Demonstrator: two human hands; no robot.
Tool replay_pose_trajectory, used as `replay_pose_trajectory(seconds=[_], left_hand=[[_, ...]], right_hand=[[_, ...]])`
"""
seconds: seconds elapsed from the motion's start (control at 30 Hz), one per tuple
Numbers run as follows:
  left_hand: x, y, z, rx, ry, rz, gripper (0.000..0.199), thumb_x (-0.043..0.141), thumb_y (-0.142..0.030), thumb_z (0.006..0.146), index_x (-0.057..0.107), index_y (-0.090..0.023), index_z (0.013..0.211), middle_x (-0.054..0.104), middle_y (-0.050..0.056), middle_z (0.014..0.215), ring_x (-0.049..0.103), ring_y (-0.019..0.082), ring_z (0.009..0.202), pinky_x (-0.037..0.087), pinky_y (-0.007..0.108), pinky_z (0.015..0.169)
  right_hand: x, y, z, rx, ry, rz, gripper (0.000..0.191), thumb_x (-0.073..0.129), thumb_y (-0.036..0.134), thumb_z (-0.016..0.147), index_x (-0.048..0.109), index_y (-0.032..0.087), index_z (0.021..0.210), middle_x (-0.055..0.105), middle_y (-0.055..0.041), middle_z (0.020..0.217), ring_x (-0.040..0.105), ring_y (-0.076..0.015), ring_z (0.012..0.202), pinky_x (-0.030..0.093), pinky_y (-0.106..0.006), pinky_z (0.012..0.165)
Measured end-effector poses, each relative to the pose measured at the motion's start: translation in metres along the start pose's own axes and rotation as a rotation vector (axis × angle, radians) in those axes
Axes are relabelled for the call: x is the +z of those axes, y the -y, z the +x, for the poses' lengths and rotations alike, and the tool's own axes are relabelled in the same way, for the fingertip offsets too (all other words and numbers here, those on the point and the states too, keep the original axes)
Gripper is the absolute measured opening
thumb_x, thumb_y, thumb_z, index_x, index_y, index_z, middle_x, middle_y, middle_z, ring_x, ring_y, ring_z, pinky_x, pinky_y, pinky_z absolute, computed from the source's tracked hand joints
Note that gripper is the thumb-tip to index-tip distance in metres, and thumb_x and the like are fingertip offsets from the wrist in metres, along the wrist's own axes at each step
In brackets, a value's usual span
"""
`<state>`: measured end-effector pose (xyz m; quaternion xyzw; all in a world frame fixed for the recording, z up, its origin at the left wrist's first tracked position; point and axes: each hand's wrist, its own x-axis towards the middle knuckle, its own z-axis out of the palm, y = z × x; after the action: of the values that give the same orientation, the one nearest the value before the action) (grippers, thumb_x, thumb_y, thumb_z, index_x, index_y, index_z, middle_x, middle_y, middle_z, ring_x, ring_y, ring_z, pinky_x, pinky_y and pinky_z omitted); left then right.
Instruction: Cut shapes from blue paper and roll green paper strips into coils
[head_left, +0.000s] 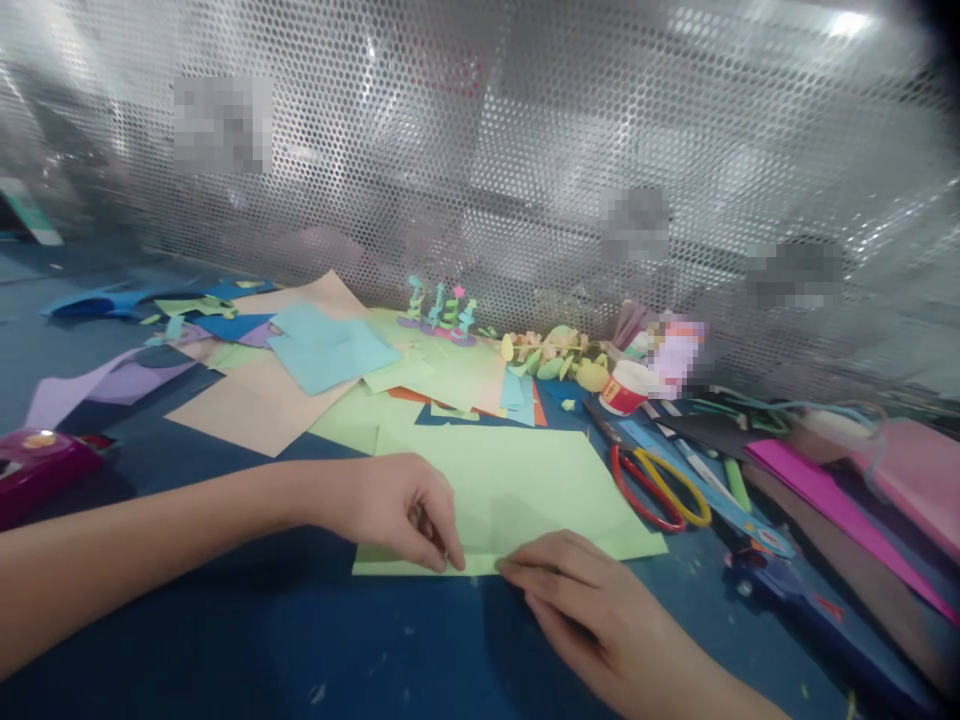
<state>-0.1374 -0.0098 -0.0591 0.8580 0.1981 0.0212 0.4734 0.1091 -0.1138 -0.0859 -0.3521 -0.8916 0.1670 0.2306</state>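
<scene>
A pale green sheet of paper (pixel 525 480) lies on the dark blue table, with a narrow strip along its front edge. My left hand (pixel 412 510) rests over the sheet's left part, fingers curled, thumb and index fingertips close together at the front edge; whether anything is between them is hidden. My right hand (pixel 577 600) lies low at the same edge, a little to the right, its fingers pressed together and the fingertips touching the paper.
Scissors with red and yellow handles (pixel 660 488) lie right of the sheet, near a dark blue tool (pixel 817 610). Coloured papers (pixel 322 350), small paper decorations (pixel 450 315) and a paper cup (pixel 626 388) stand behind. A magenta tape dispenser (pixel 41 475) is at left. Perforated metal (pixel 450 150) rises behind.
</scene>
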Motion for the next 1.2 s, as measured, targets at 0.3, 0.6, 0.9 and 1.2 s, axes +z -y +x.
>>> replay_pose_trajectory(seconds=[0.3,0.6,0.9,1.2], left_hand=[[0.000,-0.009,0.000,0.077,0.025,0.252,0.020,0.062,-0.016,0.079,0.074,-0.019,0.095,0.066,0.005,0.083,0.059,0.010,0.067,0.043,0.016,0.062],[0.003,-0.010,-0.002,0.136,0.039,0.333,0.021,0.059,-0.014,0.082,0.073,-0.019,0.097,0.066,0.005,0.082,0.060,0.012,0.074,0.042,0.017,0.067],[0.003,-0.013,-0.003,0.133,0.059,0.387,0.021,0.056,-0.016,0.085,0.073,-0.018,0.098,0.065,0.006,0.083,0.060,0.013,0.075,0.042,0.018,0.067],[0.005,-0.012,-0.004,0.116,0.030,0.367,0.021,0.058,-0.015,0.082,0.074,-0.018,0.096,0.065,0.004,0.080,0.060,0.011,0.071,0.043,0.016,0.065]], right_hand=[[0.000,0.002,0.001,-0.057,0.025,-0.115,0.040,0.046,0.006,0.087,0.052,0.018,0.125,0.060,-0.0085,0.106,0.052,-0.0181,0.096,0.047,-0.033,0.087],[-0.005,0.005,0.006,-0.028,0.082,-0.170,0.040,0.045,0.011,0.088,0.054,0.022,0.125,0.058,-0.0085,0.109,0.051,-0.0198,0.097,0.049,-0.034,0.085],[-0.003,0.005,-0.001,-0.061,-0.006,-0.249,0.031,0.049,0.012,0.085,0.061,0.015,0.114,0.060,-0.0106,0.099,0.055,-0.0204,0.095,0.051,-0.033,0.084],[-0.021,-0.008,-0.022,-0.048,-0.143,-0.436,0.018,0.049,0.010,0.084,0.066,0.014,0.088,0.063,-0.0066,0.073,0.058,-0.0182,0.070,0.052,-0.033,0.065]])
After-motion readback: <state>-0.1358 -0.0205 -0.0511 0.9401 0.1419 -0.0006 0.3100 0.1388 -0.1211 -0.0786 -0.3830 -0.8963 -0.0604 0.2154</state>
